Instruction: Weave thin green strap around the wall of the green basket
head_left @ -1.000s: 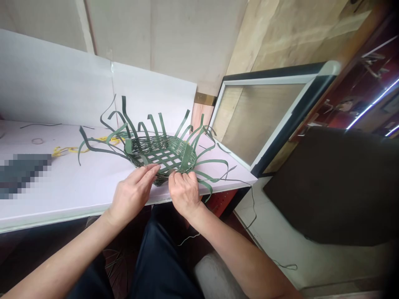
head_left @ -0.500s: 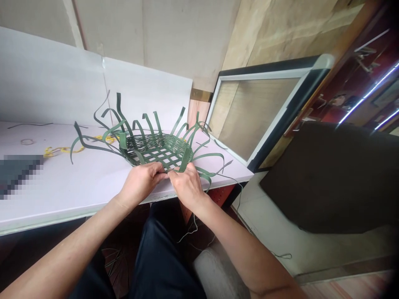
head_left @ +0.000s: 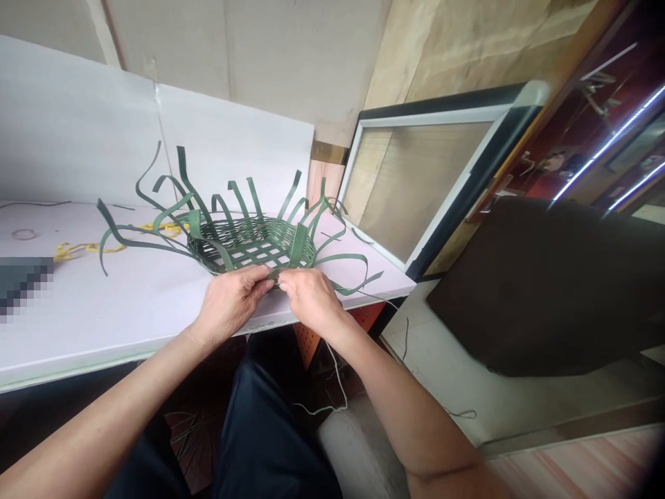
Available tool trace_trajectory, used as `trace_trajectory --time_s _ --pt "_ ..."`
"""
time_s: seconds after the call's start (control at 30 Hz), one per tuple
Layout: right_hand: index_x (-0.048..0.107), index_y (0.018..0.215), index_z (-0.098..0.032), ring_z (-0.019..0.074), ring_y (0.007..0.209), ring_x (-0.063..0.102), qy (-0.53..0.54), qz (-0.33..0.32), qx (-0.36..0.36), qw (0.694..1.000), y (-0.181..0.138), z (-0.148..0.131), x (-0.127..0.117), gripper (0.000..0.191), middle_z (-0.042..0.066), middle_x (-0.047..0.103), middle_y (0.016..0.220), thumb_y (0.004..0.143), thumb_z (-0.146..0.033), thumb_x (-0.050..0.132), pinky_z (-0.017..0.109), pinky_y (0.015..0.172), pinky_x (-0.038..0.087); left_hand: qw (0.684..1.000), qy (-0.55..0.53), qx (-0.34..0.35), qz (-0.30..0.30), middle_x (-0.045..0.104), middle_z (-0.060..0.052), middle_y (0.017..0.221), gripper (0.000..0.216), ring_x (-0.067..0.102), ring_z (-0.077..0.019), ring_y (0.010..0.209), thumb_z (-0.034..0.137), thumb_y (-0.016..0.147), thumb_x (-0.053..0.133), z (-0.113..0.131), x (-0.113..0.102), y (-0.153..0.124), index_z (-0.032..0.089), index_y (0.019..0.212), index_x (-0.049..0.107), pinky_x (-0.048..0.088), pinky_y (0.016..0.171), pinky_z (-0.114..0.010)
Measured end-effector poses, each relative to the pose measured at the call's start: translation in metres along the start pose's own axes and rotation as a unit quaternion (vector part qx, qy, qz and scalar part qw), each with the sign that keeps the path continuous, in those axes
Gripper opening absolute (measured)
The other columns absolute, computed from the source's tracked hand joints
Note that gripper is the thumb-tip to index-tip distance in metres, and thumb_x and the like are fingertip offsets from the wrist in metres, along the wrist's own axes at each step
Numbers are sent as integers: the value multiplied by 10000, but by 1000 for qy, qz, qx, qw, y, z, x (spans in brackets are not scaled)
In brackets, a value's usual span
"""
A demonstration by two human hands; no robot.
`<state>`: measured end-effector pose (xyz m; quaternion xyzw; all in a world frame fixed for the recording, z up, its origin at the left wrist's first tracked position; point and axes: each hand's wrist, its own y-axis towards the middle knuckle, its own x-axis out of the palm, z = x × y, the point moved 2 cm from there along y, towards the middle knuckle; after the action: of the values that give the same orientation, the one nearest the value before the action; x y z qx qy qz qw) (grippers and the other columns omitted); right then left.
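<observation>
A half-woven green basket (head_left: 249,244) sits on the white table (head_left: 129,305) near its front edge, with several loose green strips (head_left: 156,201) curling up and outward from its rim. My left hand (head_left: 231,301) and my right hand (head_left: 312,298) meet at the near rim of the basket, fingers curled and pinched on the weaving. A thin grey-green cord (head_left: 337,374) hangs from under my right hand down past my lap. What exactly each pinch holds is hidden by the fingers.
Yellow strips (head_left: 77,247) and a small ring (head_left: 23,234) lie on the table at the left. A white board (head_left: 104,132) stands behind. A framed panel (head_left: 431,180) leans at the right, with a dark brown surface (head_left: 545,291) beside it.
My hands have closed together at the near rim; earlier the left fingers lay stretched out. The basket now sits flatter and the hanging cord has swung inward.
</observation>
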<state>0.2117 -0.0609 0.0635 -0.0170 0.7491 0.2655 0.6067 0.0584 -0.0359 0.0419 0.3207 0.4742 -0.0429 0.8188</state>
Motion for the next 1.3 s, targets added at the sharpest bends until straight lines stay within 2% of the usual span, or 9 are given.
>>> trace_trajectory --time_s 0.23,0.37,0.6,0.73,0.87,0.97,1.03,1.13,1.3 --pt "645 707 -185 120 616 455 104 -1 47 993 4 10 0 203 -30 570 630 803 -52 526 239 589 270 998 13 -32 53 551 16 647 251 494 -134 597 334 940 413 -4 10 -6 207 738 494 295 591 -249" --pt "658 712 -177 118 665 495 115 21 57 992 9 17 2 202 -10 581 739 779 -40 526 228 607 311 999 19 -22 40 526 24 641 225 465 -132 572 321 937 408 -5 10 -5 211 747 456 274 575 -254" --pt "675 811 -164 180 888 551 0 -1 -3 1000 25 6 -15 133 54 627 965 844 -113 557 269 718 365 1000 -4 6 22 533 27 656 280 462 -128 575 409 934 444 -6 8 -4 209 739 452 274 577 -247" --pt "668 862 -151 220 978 552 -118 -50 -72 989 34 9 -32 139 82 658 971 876 -97 541 321 809 346 998 29 -32 44 556 20 645 312 511 -143 595 462 924 472 -2 11 -4 212 738 488 255 564 -257" --pt "671 909 -135 235 971 571 -203 -90 -30 975 27 22 -52 200 94 676 938 852 -19 517 342 830 340 995 69 -56 44 597 -1 656 307 553 -174 623 453 932 453 4 13 -2 220 745 522 234 554 -277" --pt "673 937 -117 253 989 562 -249 -39 -16 968 10 13 -62 251 116 660 976 873 1 460 363 837 348 994 77 -63 49 619 -6 664 302 573 -184 632 445 932 454 7 13 -2 222 740 525 227 551 -284" --pt "675 942 -111 255 989 549 -255 8 -45 966 -2 -2 -59 287 129 642 995 907 -10 409 367 824 360 993 80 -65 54 631 -13 673 298 584 -190 642 434 926 465 7 13 -2 218 728 516 224 552 -288" --pt "685 896 -123 251 965 535 -232 22 -91 968 -13 -21 -36 282 119 637 931 931 -47 416 364 798 374 994 77 -63 48 646 -24 692 297 595 -196 659 418 923 468 7 12 -2 212 714 507 233 557 -289" --pt "672 938 -101 273 968 511 -241 69 -86 964 -13 -27 7 242 129 628 947 933 -70 431 414 833 372 993 88 -77 29 641 -27 683 293 592 -195 661 407 921 459 4 10 -1 216 703 501 242 556 -290"
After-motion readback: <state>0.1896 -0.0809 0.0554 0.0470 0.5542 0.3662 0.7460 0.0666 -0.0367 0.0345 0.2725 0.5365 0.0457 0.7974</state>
